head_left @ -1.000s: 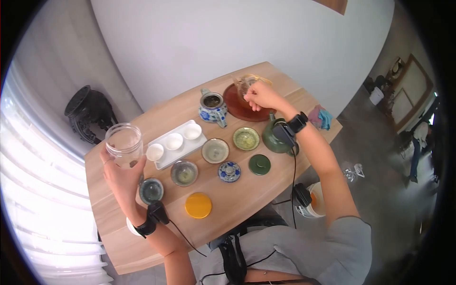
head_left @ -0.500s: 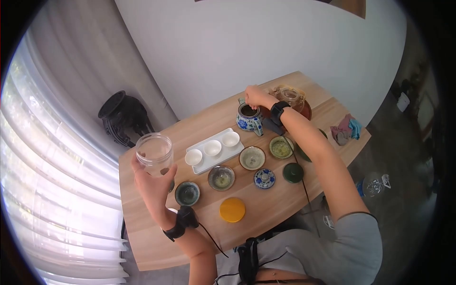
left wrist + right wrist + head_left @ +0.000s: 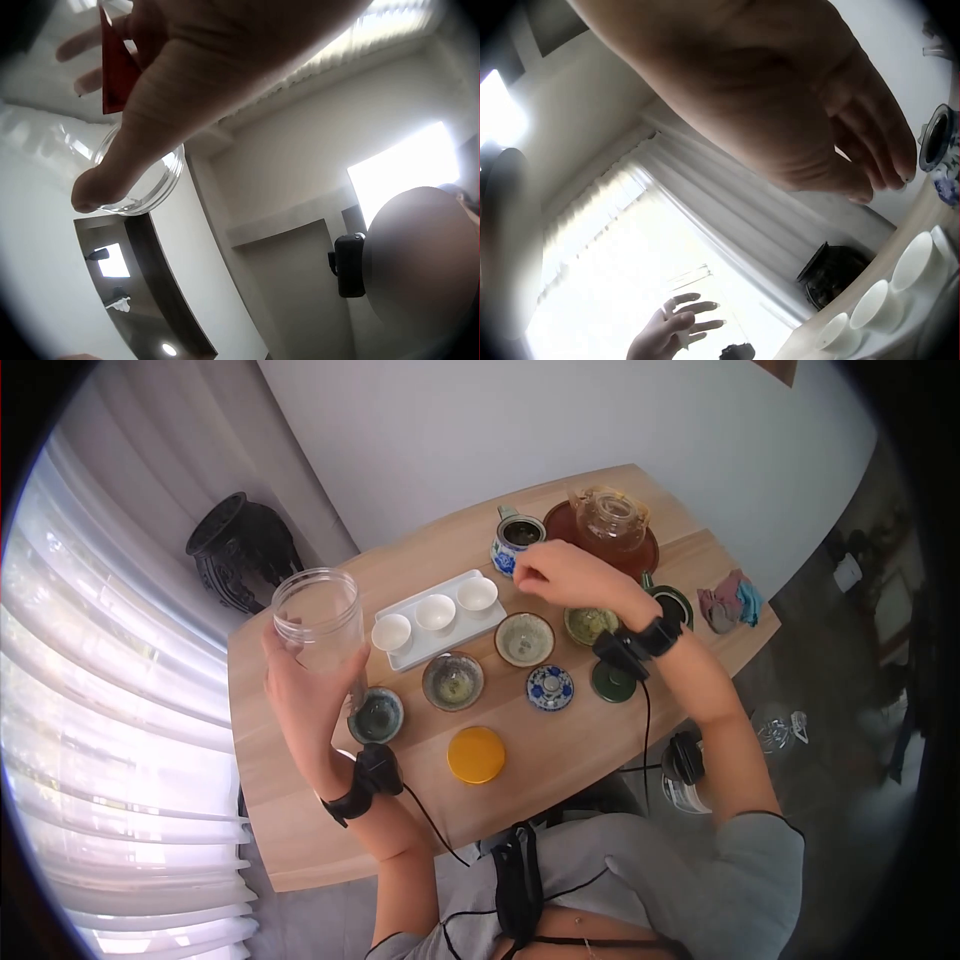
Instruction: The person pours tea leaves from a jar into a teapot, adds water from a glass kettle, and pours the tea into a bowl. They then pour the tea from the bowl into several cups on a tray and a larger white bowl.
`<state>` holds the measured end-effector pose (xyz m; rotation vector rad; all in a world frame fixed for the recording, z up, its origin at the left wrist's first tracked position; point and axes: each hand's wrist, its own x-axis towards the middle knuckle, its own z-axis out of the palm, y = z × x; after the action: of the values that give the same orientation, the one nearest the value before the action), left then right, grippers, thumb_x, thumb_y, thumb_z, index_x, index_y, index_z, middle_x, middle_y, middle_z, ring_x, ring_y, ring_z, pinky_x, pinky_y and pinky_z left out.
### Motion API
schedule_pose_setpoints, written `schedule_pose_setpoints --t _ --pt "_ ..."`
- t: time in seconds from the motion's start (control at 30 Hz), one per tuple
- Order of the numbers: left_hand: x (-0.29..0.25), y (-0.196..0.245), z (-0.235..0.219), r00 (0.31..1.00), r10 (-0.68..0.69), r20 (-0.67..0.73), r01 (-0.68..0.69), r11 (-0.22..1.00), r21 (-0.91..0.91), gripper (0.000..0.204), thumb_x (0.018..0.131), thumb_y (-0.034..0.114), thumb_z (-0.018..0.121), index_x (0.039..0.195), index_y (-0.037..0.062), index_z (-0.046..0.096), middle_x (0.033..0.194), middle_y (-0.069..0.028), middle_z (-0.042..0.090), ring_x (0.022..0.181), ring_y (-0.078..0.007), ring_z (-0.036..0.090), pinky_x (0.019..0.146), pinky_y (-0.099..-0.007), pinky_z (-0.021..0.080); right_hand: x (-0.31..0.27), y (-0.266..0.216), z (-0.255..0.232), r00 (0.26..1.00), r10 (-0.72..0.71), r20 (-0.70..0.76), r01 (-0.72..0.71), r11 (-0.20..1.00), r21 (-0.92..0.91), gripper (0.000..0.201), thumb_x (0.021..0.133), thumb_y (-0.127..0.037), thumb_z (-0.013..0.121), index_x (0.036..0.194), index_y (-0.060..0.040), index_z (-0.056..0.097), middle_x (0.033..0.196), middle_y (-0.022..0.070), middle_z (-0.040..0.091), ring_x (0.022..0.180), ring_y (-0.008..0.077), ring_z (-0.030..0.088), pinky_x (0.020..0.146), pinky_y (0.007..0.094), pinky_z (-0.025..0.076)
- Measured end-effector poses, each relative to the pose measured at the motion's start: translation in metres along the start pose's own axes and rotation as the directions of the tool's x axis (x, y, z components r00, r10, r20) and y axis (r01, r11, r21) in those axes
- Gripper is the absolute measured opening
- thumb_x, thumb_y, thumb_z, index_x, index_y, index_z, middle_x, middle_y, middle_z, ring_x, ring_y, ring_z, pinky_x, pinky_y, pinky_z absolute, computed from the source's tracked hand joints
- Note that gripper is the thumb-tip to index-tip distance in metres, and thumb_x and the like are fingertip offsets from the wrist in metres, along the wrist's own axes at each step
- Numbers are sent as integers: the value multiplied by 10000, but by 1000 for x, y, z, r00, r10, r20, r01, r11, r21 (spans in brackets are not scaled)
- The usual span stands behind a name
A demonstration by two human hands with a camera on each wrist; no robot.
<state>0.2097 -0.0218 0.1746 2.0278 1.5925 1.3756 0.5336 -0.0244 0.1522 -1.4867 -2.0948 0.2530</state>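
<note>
My left hand grips a clear, open-topped jar, held upright above the table's left side. In the left wrist view, the thumb lies along the jar's wall near its threaded rim. My right hand hovers over the far middle of the table, its fingers loosely bent. Nothing shows between its fingertips and thumb in the right wrist view. Closest to it is a lidless blue-and-white teapot, partly covered by the hand in the head view. A yellow lid lies flat near the front.
Three white cups stand on a white tray. Several glazed bowls stand on the table. A glass teapot rests on a round brown tray. A green teapot and cloths are at right; two teapot lids lie nearer.
My right hand has gone from the glass teapot to over the blue-and-white teapot, then back towards me, clear of its opening. My left hand keeps its hold on the jar. The head view has shifted.
</note>
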Motion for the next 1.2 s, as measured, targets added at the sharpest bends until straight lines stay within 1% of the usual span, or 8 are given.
schedule_pose_setpoints --t 0.03,0.13,0.43,0.67,0.83,1.03,1.1,1.2 --pt "0 1 1 1000 -15 15 15 1000 2 809 549 245 826 1213 15 426 1092 -175 606 1041 -341 578 889 -416 445 -19 -24 -8 966 165 201 -164 986 -21 179 808 -209 625 796 -31 618 749 147 609 723 305 592 650 376 464" --pt "-3 10 4 997 -17 69 12 998 61 809 544 262 828 1212 30 436 1088 -149 607 1034 -335 557 893 -432 428 -62 -31 11 922 183 340 -168 983 -74 162 801 -198 639 832 -41 618 817 127 610 775 301 591 659 364 461" --pt "-6 16 13 986 34 161 -44 997 57 803 539 277 825 1210 46 448 1069 -144 610 1015 -327 541 926 -416 383 -123 -33 76 924 372 88 -366 927 -77 285 803 -202 650 1055 -82 594 958 117 546 900 313 574 755 401 466" --pt "-6 15 10 982 20 187 -36 996 78 818 570 228 839 1234 1 420 1119 -133 549 1022 -279 575 856 -365 456 -106 -83 104 951 228 208 -247 966 69 359 781 -238 679 1099 -102 587 1008 119 525 908 315 575 749 405 480" --pt "-6 10 10 986 49 161 -58 997 50 817 538 277 827 1222 41 448 1089 -115 597 982 -289 555 909 -390 388 -97 -112 141 873 8 488 105 973 -204 617 686 -345 747 1244 -218 518 1107 148 501 926 326 575 770 385 494" --pt "-3 8 8 974 22 226 -32 999 41 855 539 307 832 1248 60 424 1096 -110 596 1013 -273 574 972 -513 303 -81 -112 111 838 23 545 14 998 -63 690 640 -371 758 1262 -219 499 1122 148 512 951 306 576 807 381 493" --pt "-5 8 8 967 36 252 -65 992 109 864 540 309 831 1256 64 413 1120 -115 595 1035 -279 578 1003 -554 266 -73 -108 64 909 -15 417 -34 993 110 697 643 -338 762 1265 -175 493 1143 141 510 980 294 574 836 379 489" --pt "-5 12 7 936 104 338 -154 980 124 881 537 315 828 1269 71 403 1145 -116 594 1055 -281 577 1024 -586 232 -56 -108 14 995 -41 -88 72 916 395 731 634 -265 795 1269 -94 475 1122 125 531 1038 269 560 870 378 461"
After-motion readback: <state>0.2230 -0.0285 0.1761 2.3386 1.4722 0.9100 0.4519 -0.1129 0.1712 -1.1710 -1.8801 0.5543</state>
